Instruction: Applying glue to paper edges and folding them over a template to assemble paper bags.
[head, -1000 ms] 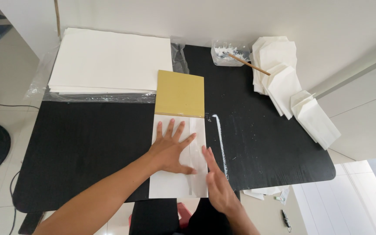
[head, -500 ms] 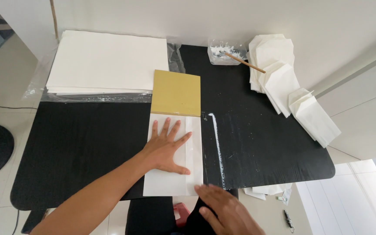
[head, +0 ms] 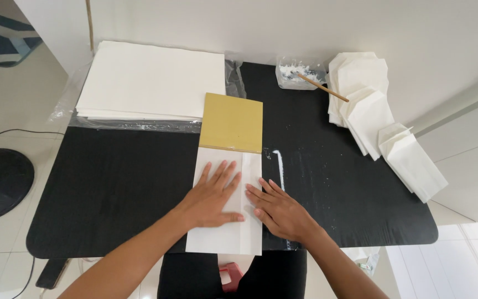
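Folded white paper sheet (head: 225, 205) lies flat at the near edge of the black table (head: 112, 188), its far end tucked under a mustard-yellow card rectangle (head: 232, 122).

Change: half a second ago only the left hand was on the sheet and the right hand was off at the near edge, below the table. Now the right hand (head: 280, 213) is back, fingers extended and flat on the right-hand folded flap and its crease. Left hand (head: 214, 196) hasn't moved: palm down, fingers spread, pinning the middle of the sheet. Neither grip pinches anything; both press flat. Reads as the flap being pressed down along the fold.

Just right of the sheet: a white smeared streak (head: 278, 166) on the table, looks like paste.

Around it:
- Far left: large stack of white paper sheets (head: 150, 80) on clear plastic wrap (head: 67, 105).
- Far centre-right: small clear tub of white paste (head: 293, 73), thin wooden stick (head: 322, 87) resting in it.
- Right: pile of finished white paper bags (head: 363, 97), fanned out, and a second smaller pile (head: 413, 160) nearer the table's right edge.

No legible labels or signs.
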